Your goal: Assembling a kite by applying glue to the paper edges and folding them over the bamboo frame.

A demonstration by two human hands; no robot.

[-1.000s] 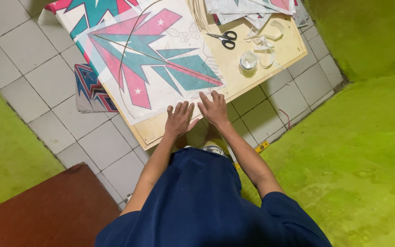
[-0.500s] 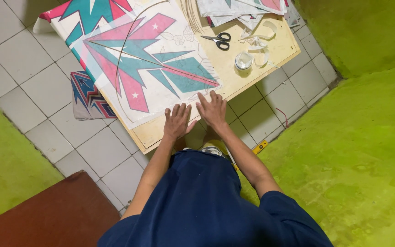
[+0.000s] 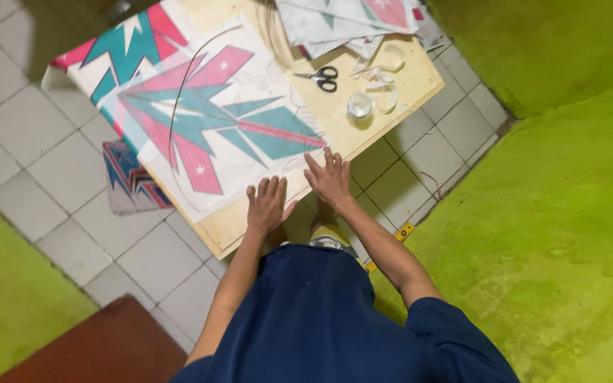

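My left hand (image 3: 267, 204) lies flat, fingers spread, on the near edge of a low wooden board (image 3: 420, 78). Just to its right, my right hand (image 3: 328, 177) is flat as well, its fingertips at the near edge of a white paper kite sheet (image 3: 214, 128) printed with pink and teal pointed shapes. A thin curved stick (image 3: 179, 106) lies across that sheet. Neither hand holds anything.
Black-handled scissors (image 3: 323, 77) and a clear tape roll (image 3: 360, 106) lie on the board's far right, with more printed sheets (image 3: 342, 21) stacked behind. Another patterned sheet (image 3: 130, 181) lies on the white tiled floor at left. Green mat (image 3: 555, 213) covers the right; a brown surface (image 3: 101, 347) sits at lower left.
The view has shifted so the board and both hands sit lower in the frame. Both hands stay flat and side by side on the board's near edge.
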